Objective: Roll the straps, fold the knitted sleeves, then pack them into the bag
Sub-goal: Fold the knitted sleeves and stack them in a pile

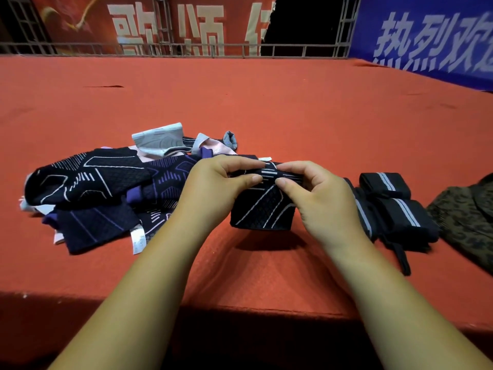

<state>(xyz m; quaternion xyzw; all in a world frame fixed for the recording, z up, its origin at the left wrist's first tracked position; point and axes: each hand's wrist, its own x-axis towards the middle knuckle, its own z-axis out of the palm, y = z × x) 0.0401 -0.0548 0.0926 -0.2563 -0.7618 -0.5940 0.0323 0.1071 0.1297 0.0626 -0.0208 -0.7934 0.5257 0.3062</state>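
On the red worktop (266,108), both hands pinch one black knitted sleeve (262,206) at its top edge: the left hand (213,188) and the right hand (320,198), thumbs nearly meeting. A pile of sleeves (90,188) lies left, rolled straps (394,206) right, the bag (466,220) beyond.

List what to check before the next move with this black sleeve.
1. Grip on the black sleeve: ok; left hand and right hand pinch its top edge.
2. Fold finished: cannot tell.
3. Straps rolled: not ok; beside the rolled straps a loose tail trails.
4. Other sleeves folded: not ok; the pile of sleeves lies heaped at left.
5. Bag open: cannot tell; only part of the patterned bag shows.
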